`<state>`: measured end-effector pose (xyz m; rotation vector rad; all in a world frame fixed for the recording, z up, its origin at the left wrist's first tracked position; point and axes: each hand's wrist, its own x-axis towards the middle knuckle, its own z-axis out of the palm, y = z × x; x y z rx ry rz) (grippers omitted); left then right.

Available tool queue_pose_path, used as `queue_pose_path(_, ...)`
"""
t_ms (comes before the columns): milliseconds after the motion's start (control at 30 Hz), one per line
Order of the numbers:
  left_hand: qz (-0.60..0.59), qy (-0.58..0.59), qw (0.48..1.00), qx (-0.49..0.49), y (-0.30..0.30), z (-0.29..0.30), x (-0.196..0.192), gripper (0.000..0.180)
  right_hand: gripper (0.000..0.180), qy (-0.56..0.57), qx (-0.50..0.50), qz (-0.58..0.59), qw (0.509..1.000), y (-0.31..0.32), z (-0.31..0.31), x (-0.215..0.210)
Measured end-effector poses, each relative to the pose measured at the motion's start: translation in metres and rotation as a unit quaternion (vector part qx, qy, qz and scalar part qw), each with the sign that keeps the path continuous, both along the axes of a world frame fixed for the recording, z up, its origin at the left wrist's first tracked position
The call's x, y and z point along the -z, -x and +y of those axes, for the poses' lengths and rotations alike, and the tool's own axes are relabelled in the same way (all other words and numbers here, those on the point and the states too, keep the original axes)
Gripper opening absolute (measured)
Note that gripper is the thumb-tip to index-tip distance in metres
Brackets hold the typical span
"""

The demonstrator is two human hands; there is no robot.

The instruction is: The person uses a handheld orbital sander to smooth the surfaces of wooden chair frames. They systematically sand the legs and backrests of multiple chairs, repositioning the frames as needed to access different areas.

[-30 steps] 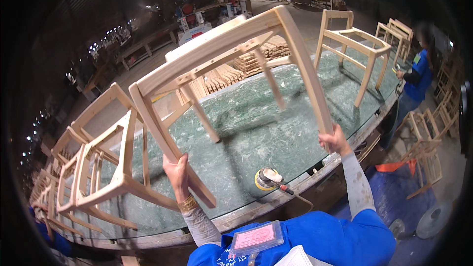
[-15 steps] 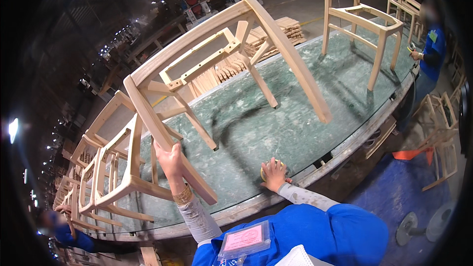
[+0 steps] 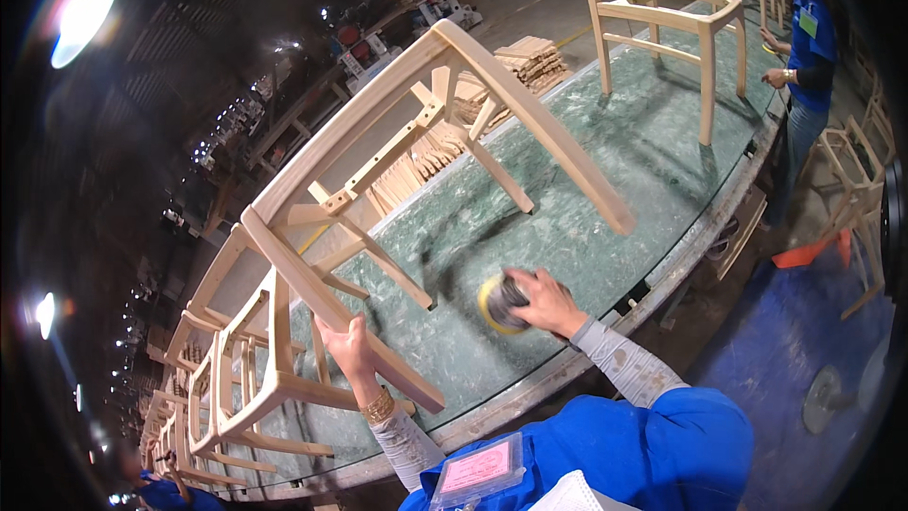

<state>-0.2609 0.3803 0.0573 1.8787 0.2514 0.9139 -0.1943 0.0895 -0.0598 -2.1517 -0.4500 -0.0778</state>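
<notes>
A bare wooden chair frame (image 3: pixel 295 270) stands tipped on the green-topped table (image 3: pixel 577 260), its long curved legs towards me. My left hand (image 3: pixel 350 350) is closed around the lower part of its left near leg. In my right hand (image 3: pixel 549 306) is a round, dark sander with a yellow edge (image 3: pixel 501 305), blurred by motion. It is lifted off the tabletop, between the chair's two near legs and apart from the wood.
Further wooden chair frames (image 3: pixel 274 383) crowd the left. Another chair (image 3: pixel 705 28) stands upright at the far right, near a co-worker in blue (image 3: pixel 813 52). Stacked wooden parts (image 3: pixel 530 61) lie beyond the table. An orange piece (image 3: pixel 813 251) lies by a blue floor covering at right.
My right hand has raised the sander from the table's near edge, moving it slightly left and farther from me. My left hand keeps its hold on the leg. The view has shifted a little.
</notes>
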Motion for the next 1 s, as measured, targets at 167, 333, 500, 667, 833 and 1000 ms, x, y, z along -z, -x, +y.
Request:
queue_pose_path(167, -0.039, -0.039, 0.998, -0.004, 0.006, 0.001, 0.008, 0.065, 0.068, -0.193, 0.054, -0.374, 0.905, -0.023, 0.003, -0.187)
queue_pose_path(333, -0.027, -0.011, 1.0, 0.009, 0.02, -0.008, 0.014, 0.065, 0.032, -0.174, 0.183, -0.433, 0.866, -0.097, 0.05, -0.285)
queue_pose_path(500, 0.002, -0.01, 1.0, -0.018, 0.012, -0.025, 0.009, 0.066, 0.048, -0.074, 0.245, -0.302, 0.918, -0.128, 0.039, -0.312)
queue_pose_path(667, -0.005, 0.021, 0.999, -0.026, 0.025, -0.014, 0.014, 0.062, 0.041, -0.127, 0.243, -0.29, 0.917, -0.129, 0.025, -0.294)
queue_pose_path(833, 0.007, 0.018, 0.999, -0.028, 0.022, -0.02, 0.012, 0.059, 0.028, -0.12, 0.238, -0.281, 0.922, -0.133, 0.019, -0.302)
queue_pose_path(1000, -0.026, 0.001, 0.999, -0.025, 0.021, -0.024, 0.011, 0.06, 0.038, -0.144, 0.21, -0.29, 0.922, -0.133, 0.008, -0.296)
